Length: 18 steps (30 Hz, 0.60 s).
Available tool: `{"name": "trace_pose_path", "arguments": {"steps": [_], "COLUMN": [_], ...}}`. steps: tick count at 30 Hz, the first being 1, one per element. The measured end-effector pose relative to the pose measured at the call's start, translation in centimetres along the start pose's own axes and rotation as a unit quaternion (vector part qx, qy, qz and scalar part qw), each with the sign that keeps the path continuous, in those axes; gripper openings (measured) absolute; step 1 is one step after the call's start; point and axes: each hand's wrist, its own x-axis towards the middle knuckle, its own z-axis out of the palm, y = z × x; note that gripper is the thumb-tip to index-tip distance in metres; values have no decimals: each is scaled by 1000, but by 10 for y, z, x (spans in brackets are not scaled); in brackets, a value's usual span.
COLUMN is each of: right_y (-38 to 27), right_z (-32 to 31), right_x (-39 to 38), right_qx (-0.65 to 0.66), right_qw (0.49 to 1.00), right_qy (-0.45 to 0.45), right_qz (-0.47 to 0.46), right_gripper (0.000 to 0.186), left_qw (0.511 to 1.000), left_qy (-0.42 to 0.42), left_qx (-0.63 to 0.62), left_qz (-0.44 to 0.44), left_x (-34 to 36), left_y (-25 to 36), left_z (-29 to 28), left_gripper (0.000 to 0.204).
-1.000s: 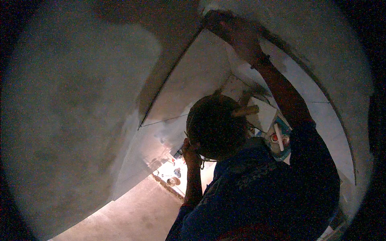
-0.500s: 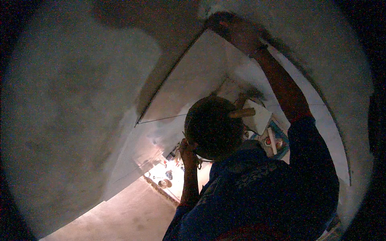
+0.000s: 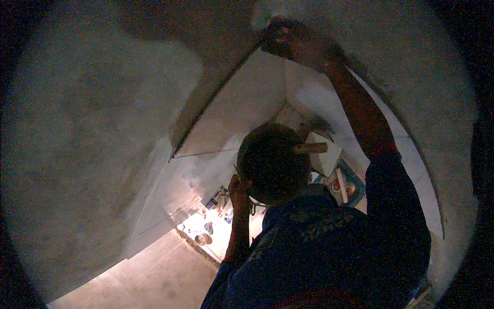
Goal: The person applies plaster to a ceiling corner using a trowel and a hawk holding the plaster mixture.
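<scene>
Well, the likeliest trouble comes from dim light and a long reach: the co-worker's raised right hand (image 3: 309,47), high above their head (image 3: 272,167), could skid off the top edge of the pale wall panels (image 3: 242,95), which rise beyond that head. The arm slants up from right of the head, wrist bending leftward; whether those shadowed fingers pinch anything, I can't tell. Left of the head, the other hand (image 3: 237,189) is folded close. The wearer's own hands? Out of sight, state unknown.
</scene>
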Motion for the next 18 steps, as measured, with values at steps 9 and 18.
{"name": "trace_pose_path", "arguments": {"steps": [9,18], "right_y": [34,23], "right_z": [35,11], "right_x": [-40,9], "right_qx": [-94,44], "right_qw": [985,991], "right_qy": [129,-36], "right_qz": [62,120], "right_gripper": [34,34], "left_qw": [998,1000], "left_qy": [-4,10], "left_qx": [-57,13], "left_qz": [-29,-20], "left_x": [-4,-3], "left_y": [14,13], "left_z": [4,0], "left_gripper": [14,16]}}
